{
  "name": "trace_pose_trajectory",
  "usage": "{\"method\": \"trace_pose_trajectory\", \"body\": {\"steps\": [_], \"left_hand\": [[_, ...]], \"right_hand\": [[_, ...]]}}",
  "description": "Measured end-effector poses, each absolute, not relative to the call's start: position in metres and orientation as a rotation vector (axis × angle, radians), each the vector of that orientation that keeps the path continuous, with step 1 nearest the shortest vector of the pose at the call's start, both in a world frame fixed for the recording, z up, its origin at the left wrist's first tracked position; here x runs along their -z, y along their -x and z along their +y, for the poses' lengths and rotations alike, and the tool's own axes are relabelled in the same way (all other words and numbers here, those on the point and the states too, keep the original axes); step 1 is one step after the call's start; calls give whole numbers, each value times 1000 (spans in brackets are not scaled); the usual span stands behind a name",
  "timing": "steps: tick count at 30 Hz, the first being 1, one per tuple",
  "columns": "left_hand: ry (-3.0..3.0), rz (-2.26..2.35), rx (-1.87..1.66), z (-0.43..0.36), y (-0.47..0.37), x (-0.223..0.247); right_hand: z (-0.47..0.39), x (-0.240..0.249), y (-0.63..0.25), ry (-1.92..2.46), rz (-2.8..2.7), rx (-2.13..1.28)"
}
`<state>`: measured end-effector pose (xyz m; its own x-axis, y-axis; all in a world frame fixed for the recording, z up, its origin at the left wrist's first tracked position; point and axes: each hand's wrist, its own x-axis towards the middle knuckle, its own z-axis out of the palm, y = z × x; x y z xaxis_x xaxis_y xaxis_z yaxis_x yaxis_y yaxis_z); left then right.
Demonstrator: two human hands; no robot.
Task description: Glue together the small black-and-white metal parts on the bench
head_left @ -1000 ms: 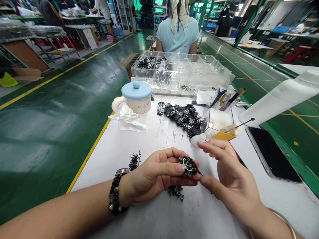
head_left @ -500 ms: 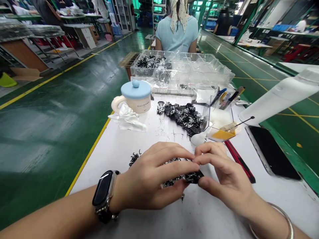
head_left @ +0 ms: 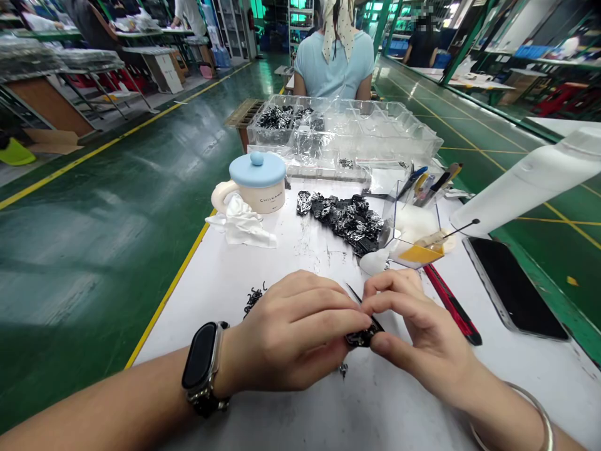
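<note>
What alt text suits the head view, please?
Someone's left hand and right hand hold a small black part over a white table. Beyond sit a heap of black parts and a blue-lidded mug; a phone lies at right.

Black part (head_left: 360, 339), pale-blue lid (head_left: 257, 173), dotted cream scarf (head_left: 346, 36)

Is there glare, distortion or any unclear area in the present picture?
In the head view, pale glare streaks the green floor; also in the head view, the white bottle near the right edge looks stretched, probably wide-lens distortion; in the head view again, the black part between the left hand and right hand is dark and partly covered, its details unclear.
</note>
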<state>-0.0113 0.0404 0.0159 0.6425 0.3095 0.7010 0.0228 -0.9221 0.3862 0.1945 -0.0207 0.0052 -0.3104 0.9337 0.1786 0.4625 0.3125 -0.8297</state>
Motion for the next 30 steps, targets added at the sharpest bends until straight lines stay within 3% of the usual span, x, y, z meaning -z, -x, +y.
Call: {"method": "trace_pose_trajectory", "body": {"steps": [11,16,23,30], "left_hand": [[-2442,349,-1172,33,12,-14],[-2051,629,-902,25,7,-16],[-1431,756,-424,27,5,-21],[-1221,782,-403,29,1,-22]], "right_hand": [[-23,-6,-189,1315,-1928,-773],[-26,-7,-187,1254,-1999,-535],[-25,-8,-186,1365,-1933,-731],[-24,-7,-184,1416,-1884,-763]]}}
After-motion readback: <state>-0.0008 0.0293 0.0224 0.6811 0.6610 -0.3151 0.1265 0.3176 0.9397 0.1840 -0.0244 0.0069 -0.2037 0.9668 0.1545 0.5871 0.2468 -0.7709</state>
